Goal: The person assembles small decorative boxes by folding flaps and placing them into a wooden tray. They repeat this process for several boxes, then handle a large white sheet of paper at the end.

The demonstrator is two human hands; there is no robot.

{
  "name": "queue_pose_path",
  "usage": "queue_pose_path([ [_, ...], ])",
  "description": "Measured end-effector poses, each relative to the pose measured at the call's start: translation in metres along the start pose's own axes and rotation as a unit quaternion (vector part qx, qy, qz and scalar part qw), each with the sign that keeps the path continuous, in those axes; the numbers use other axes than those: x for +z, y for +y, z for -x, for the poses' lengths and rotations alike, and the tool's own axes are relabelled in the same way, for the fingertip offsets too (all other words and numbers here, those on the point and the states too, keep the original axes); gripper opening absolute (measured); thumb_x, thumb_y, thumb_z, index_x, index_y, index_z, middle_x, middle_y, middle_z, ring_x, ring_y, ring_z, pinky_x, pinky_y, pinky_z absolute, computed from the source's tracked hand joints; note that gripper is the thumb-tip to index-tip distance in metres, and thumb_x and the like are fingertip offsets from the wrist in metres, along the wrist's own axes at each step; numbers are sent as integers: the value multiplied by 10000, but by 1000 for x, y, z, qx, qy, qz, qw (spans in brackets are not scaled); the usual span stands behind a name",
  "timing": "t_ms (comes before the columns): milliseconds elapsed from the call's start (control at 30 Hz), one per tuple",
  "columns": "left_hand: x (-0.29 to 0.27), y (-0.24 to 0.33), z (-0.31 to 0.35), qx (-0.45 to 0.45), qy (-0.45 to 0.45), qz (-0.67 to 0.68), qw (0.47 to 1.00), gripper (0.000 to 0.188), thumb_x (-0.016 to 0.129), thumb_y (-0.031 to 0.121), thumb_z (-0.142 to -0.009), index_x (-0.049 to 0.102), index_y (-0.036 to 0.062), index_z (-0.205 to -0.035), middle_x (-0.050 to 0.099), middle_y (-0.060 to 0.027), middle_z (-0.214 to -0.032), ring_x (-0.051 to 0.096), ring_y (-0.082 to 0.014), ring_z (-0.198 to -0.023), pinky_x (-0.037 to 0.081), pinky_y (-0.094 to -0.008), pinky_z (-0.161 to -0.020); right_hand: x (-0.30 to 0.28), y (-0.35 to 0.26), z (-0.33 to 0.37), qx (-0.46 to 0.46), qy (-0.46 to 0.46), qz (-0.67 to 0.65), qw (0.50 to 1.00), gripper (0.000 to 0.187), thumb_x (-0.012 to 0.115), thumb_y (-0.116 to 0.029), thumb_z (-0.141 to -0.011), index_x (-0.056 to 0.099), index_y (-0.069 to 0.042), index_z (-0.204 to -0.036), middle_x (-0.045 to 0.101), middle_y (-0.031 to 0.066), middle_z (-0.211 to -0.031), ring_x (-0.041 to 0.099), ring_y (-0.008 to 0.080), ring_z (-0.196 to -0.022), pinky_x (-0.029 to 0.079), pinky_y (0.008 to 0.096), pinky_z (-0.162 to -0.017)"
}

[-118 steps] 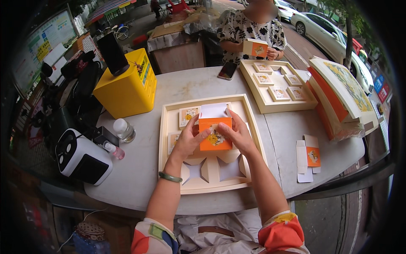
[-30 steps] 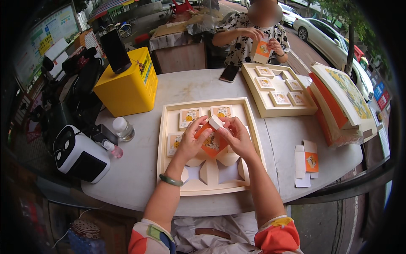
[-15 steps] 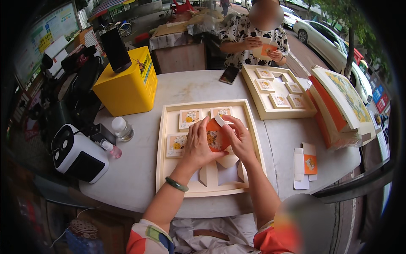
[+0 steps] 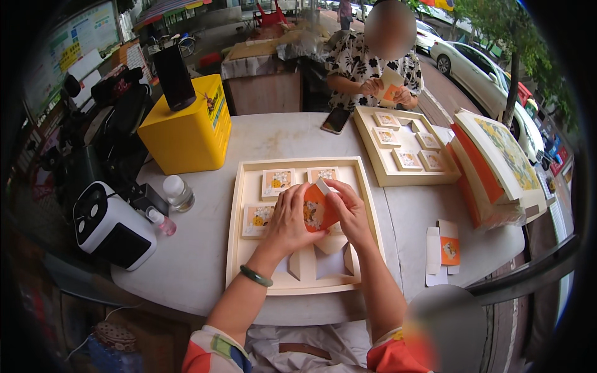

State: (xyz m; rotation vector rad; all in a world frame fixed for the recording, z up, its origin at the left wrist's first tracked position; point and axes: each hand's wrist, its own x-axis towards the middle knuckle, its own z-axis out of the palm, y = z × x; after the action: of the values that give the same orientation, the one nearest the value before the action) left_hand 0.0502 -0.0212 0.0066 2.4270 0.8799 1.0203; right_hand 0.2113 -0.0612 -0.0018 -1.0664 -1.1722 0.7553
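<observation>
Between my hands, above a shallow cream tray (image 4: 232,248), is a small orange carton (image 4: 315,210) with a flower print. My left hand (image 4: 289,217) wraps its left side, a green bangle on the wrist. My right hand (image 4: 349,214) pinches a white flap at the carton's upper right corner. Small flower-printed boxes (image 4: 278,182) sit in the tray's upper and left compartments; another box lies partly hidden under my hands. Two compartments at the tray's near side show a pale grey base (image 4: 334,265) between folded cream dividers.
A flattened orange-and-white carton (image 4: 449,252) lies at right, near stacked large printed boxes (image 4: 491,161). Across the table a person (image 4: 373,71) holds a similar carton behind a second tray (image 4: 413,178). At left are a yellow drawer box (image 4: 180,140), bottles (image 4: 178,194) and a white appliance (image 4: 115,227).
My right fingers have shifted slightly at the carton's flap; both hands keep hold of it. The whole view has tilted a little. The person opposite has turned their carton more upright.
</observation>
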Motion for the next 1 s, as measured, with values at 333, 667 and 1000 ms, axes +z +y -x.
queue_pose_path([
  [333, 5, -2, 0, 17, 19, -11, 1000, 1019, 865, 268, -554, 299, 20, -1365, 402, -206, -1328, 380, -364, -1262, 331, -440, -1074, 0, -6, 1, -42, -40, 37, 998, 304, 518, -154, -969, 578, -69, -1255, 522, 124, -1286, 463, 216, -1242, 425, 321, -992],
  [667, 3, -3, 1, 3, 29, -12, 1000, 979, 837, 243, -587, 297, -1, -1366, 410, -214, -1338, 392, -363, -1262, 345, -436, -1062, 1, -6, 3, -98, -94, 188, 973, 416, 513, -227, -968, 473, -125, -1369, 384, 166, -1442, 357, 310, -1345, 311, 376, -1090],
  [1000, 10, -15, 2, 25, 52, -16, 998, 970, 817, 249, -593, 288, -7, -1365, 416, -230, -1307, 406, -388, -1227, 349, -465, -1053, 7, -12, 7, -110, -116, 290, 944, 573, 647, -252, -878, 433, -112, -1391, 334, 188, -1468, 384, 356, -1317, 357, 404, -1068],
])
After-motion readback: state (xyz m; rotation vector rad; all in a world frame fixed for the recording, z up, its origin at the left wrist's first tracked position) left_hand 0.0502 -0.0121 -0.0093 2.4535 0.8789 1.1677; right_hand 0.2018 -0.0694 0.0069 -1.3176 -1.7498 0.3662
